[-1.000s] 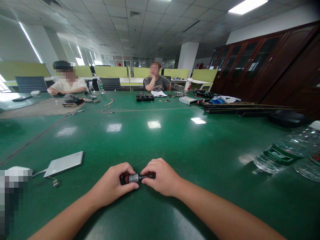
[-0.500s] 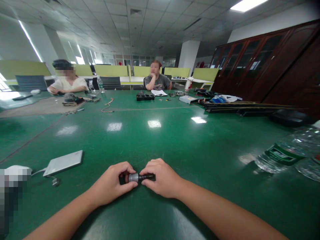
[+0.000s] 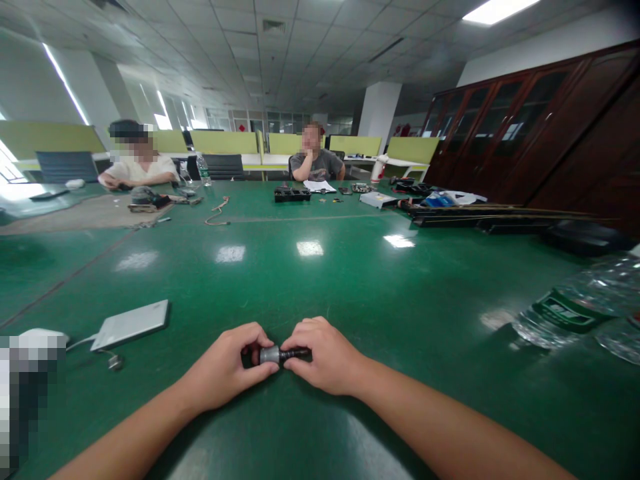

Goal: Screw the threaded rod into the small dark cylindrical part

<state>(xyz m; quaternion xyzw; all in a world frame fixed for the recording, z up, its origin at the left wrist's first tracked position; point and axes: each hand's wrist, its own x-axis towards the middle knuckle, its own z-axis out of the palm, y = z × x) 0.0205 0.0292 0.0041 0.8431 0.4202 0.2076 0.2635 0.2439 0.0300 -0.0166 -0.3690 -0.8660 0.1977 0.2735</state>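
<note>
dim overall, one bright ceiling panel (image 3: 500, 11), square glare patches (image 3: 310, 249) on the green table (image 3: 280, 287), stretched edges

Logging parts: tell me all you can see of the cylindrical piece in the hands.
The cylindrical piece has a smooth grey, metal-looking collar and a thinner, dark, ridged shaft. It lies roughly crosswise above the green tabletop. The left hand grips the collar end, the right hand the shaft; fingers hide both ends.

Left hand (image 3: 233, 367): fingers and thumb around silver-and-black cylindrical part (image 3: 271, 355); right hand (image 3: 323, 357) pinches its dark end. Both above green table (image 3: 310, 287). White slab with cable (image 3: 131, 325) lies left; clear bottle with green label (image 3: 565, 310), right; two people seated opposite
</note>
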